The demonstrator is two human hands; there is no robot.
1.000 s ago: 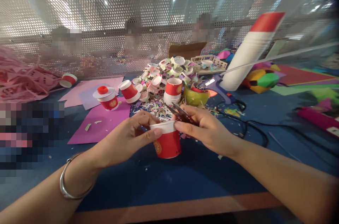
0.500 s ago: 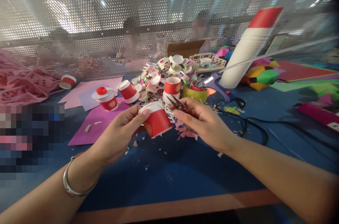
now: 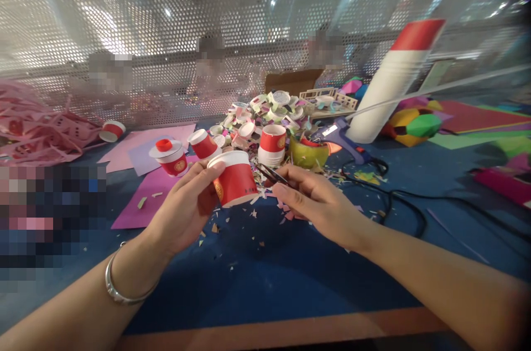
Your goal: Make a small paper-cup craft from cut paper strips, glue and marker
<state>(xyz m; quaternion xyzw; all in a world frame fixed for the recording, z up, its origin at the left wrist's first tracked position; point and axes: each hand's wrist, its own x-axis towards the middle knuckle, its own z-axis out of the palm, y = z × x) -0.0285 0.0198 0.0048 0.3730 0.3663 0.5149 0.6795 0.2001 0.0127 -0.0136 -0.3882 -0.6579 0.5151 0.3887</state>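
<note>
A red paper cup (image 3: 235,182) with a white top band is in my left hand (image 3: 191,196), thumb on its rim, fingers behind it. It tilts slightly above the table. My right hand (image 3: 311,196) is closed around a pair of small scissors (image 3: 271,175); the blades point left toward the cup, a little apart from it. Their handles are hidden in my fingers. Just beyond stand a red cup on white stacked cups (image 3: 272,143), a tilted red cup (image 3: 203,144) and a cup with a white disc and red cap (image 3: 169,158).
A heap of cut cup pieces (image 3: 265,113) lies behind. To the right are a green bowl (image 3: 309,156), a blue glue gun (image 3: 342,135) with a black cable (image 3: 409,196), and a leaning stack of tall cups (image 3: 384,85). Purple paper (image 3: 136,201) and pink shreds (image 3: 41,124) lie left.
The cup in my left hand has turned more upright and shifted slightly left. The scissors in my right hand have moved down, their blades now closer together.
</note>
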